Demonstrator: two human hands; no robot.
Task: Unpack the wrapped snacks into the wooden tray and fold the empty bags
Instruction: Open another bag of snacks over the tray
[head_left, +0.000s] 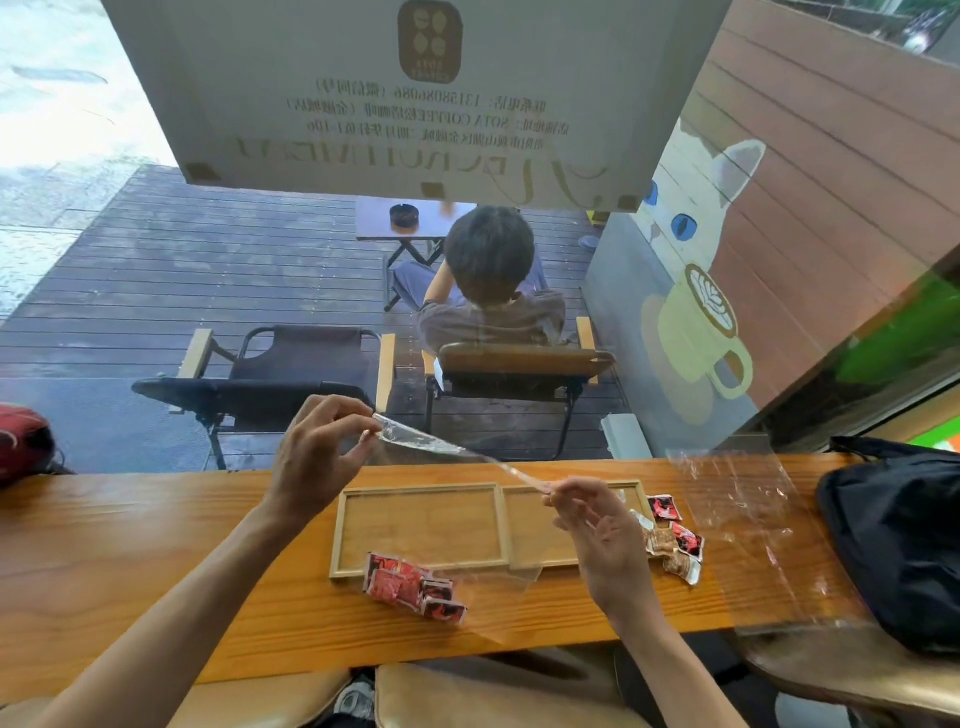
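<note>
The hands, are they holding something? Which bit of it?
Yes. Both hold one clear plastic bag, stretched between them. The left hand pinches its upper end; the right hand pinches its lower end, above the wooden tray.

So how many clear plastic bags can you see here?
3. One bag is stretched in the air between the left hand and right hand, one lies at the tray's near edge, and one lies right of the tray.
</note>
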